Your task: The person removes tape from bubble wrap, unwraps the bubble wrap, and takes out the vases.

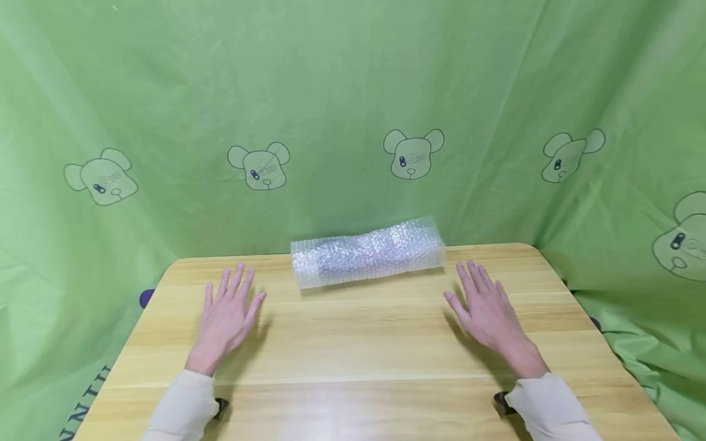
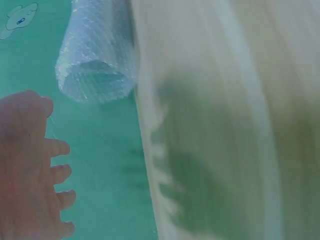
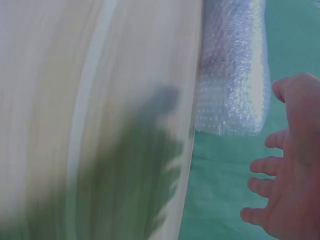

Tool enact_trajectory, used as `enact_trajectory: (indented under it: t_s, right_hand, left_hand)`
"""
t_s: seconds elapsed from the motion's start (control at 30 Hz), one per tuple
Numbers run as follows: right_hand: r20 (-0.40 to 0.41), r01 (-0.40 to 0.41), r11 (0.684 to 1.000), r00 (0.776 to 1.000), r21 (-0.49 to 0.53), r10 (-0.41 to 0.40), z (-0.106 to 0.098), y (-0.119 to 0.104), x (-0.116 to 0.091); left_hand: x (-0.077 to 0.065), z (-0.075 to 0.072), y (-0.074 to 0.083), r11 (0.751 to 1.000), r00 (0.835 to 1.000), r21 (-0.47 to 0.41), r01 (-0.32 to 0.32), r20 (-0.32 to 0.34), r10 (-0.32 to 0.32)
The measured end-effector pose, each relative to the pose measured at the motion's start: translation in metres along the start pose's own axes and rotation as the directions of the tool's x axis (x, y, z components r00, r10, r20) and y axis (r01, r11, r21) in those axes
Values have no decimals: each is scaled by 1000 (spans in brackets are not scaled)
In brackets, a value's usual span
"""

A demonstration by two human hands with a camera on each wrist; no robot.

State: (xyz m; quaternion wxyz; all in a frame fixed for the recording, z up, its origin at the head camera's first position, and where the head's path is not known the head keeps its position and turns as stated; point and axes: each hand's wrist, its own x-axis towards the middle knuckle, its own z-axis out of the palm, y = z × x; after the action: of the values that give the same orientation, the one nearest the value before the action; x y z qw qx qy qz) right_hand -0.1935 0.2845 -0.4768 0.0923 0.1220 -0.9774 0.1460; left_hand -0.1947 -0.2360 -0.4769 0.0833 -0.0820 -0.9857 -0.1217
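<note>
A roll of clear bubble wrap (image 1: 368, 252) lies across the far edge of the wooden table, its right end angled slightly away. Its hollow end (image 2: 95, 80) faces the left wrist camera. My left hand (image 1: 227, 315) hovers over the table at the roll's left, palm down, fingers spread and straight. On the other side, my right hand (image 1: 488, 312) is held the same way, fingertips a little short of the roll's right end. Neither hand touches the roll; both cast shadows on the wood. In the right wrist view the bubble wrap (image 3: 232, 65) appears beyond the thumb.
The light wooden table (image 1: 353, 349) has rounded far corners. Behind it and along both sides hangs a green curtain (image 1: 331, 92) printed with outlined bear heads. Dark wrist devices (image 1: 503, 403) show below both pale sleeves.
</note>
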Motion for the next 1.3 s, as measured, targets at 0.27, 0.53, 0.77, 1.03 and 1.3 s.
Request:
enact_trajectory:
  t_s: [0.27,0.53,0.77,1.03,1.3]
  right_hand:
    - [40,-60,964,998,258,52,2,-12,0]
    - [199,-254,850,963,462,180,4,-25,5]
    - [334,-418,600,908,682,253,6,-39,14]
    - [389,-457,294,883,839,262,22,-51,26]
    - [438,-455,7,861,890,257,32,-61,37]
  left_hand:
    - [10,-7,23,998,999,-40,-43,-13,42]
    - [25,-4,49,986,990,-97,-132,-67,126]
    - [46,-4,69,971,978,-120,-208,-60,202]
    - [71,-3,87,965,974,-131,-228,-18,227]
    - [94,-7,103,965,973,-148,-218,40,226]
